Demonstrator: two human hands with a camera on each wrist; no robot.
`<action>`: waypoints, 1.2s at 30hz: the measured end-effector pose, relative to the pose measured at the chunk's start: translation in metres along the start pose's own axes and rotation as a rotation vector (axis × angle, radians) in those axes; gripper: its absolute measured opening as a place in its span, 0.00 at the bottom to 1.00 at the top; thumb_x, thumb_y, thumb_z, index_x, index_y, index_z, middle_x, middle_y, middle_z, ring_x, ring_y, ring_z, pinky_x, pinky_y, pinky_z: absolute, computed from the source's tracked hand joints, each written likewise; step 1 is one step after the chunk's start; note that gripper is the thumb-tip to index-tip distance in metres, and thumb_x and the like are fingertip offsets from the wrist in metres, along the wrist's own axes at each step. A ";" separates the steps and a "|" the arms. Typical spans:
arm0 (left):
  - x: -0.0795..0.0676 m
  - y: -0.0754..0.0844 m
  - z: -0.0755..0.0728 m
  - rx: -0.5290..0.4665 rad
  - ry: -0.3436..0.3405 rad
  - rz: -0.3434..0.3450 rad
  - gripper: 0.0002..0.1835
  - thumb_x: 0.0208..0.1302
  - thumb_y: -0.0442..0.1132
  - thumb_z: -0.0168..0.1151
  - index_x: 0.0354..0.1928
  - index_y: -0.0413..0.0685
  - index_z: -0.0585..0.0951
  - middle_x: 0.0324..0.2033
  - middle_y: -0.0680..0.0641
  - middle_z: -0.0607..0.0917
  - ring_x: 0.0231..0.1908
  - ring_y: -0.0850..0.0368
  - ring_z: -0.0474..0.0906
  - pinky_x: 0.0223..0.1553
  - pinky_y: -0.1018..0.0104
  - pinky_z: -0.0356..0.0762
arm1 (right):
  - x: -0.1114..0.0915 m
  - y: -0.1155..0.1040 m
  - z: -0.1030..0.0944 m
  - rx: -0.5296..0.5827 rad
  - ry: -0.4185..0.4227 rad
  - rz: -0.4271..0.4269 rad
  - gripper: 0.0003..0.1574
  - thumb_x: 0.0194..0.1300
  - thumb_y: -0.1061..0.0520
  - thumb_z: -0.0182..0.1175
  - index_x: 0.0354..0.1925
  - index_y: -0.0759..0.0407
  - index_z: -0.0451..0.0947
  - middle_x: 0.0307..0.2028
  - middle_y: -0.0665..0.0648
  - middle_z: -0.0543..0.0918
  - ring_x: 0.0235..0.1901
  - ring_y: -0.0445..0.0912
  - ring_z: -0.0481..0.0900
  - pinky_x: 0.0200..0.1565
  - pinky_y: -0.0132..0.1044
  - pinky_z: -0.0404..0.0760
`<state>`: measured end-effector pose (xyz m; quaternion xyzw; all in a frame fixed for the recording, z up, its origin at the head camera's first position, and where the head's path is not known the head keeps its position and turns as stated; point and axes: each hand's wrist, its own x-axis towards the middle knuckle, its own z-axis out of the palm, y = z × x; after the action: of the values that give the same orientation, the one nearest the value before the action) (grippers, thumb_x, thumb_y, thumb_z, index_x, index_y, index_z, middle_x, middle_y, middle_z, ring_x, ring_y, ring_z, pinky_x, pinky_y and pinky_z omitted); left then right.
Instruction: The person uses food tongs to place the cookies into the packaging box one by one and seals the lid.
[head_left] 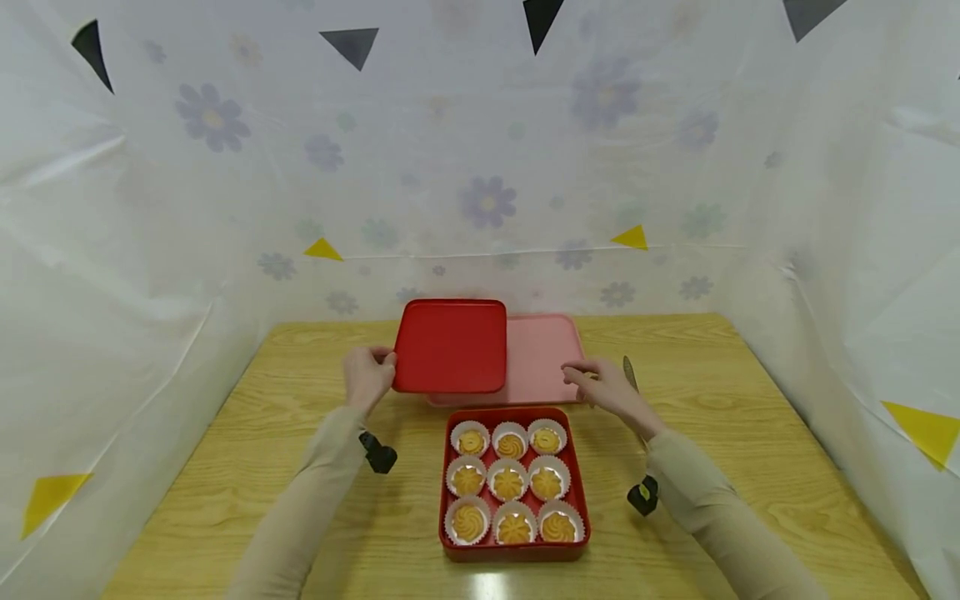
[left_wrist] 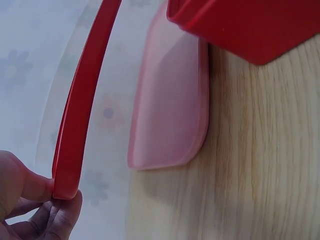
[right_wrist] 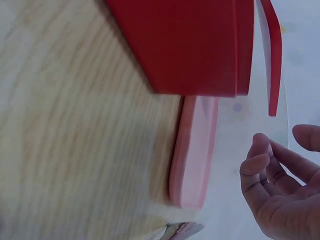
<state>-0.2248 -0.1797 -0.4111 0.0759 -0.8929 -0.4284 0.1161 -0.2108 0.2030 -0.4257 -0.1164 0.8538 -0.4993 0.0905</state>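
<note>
My left hand (head_left: 369,379) pinches the left edge of a red lid (head_left: 452,346), thumb on one face and fingers on the other. In the left wrist view the lid (left_wrist: 82,110) stands raised above a pink tray (left_wrist: 172,100). My right hand (head_left: 606,385) hovers over the tray's right end, fingers loosely bent and holding nothing; the right wrist view shows it apart from the lid (right_wrist: 274,65). Nearer the body sits a red box (head_left: 514,553) with cookies (head_left: 507,483) in white paper cups, set in three rows.
To the right of the tray a thin utensil (head_left: 630,373), partly hidden by the right arm, lies on the wooden table (head_left: 360,533). White flower-patterned sheeting (head_left: 487,150) surrounds the table at the back and sides.
</note>
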 end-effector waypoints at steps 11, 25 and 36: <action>-0.006 0.021 0.021 -0.039 -0.013 0.079 0.12 0.69 0.34 0.58 0.45 0.35 0.87 0.36 0.34 0.89 0.31 0.45 0.85 0.28 0.63 0.81 | 0.027 -0.026 0.019 0.058 0.019 0.026 0.25 0.78 0.46 0.49 0.33 0.62 0.78 0.16 0.51 0.70 0.19 0.46 0.67 0.32 0.41 0.73; -0.014 0.033 0.030 -0.088 -0.040 0.141 0.11 0.70 0.34 0.59 0.46 0.36 0.87 0.36 0.36 0.89 0.32 0.47 0.85 0.27 0.69 0.77 | 0.029 -0.028 0.020 0.242 0.028 0.013 0.25 0.78 0.50 0.50 0.23 0.60 0.68 0.16 0.48 0.67 0.16 0.39 0.61 0.26 0.33 0.65; -0.013 0.031 0.026 -0.142 -0.112 0.201 0.14 0.71 0.35 0.60 0.53 0.36 0.85 0.43 0.36 0.89 0.42 0.45 0.86 0.42 0.58 0.83 | 0.021 -0.031 0.019 0.248 0.082 -0.082 0.22 0.79 0.54 0.49 0.29 0.68 0.70 0.18 0.51 0.70 0.18 0.39 0.65 0.23 0.29 0.65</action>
<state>-0.2206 -0.1380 -0.4043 -0.0461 -0.8685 -0.4804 0.1135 -0.2227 0.1664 -0.4083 -0.1184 0.7831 -0.6086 0.0486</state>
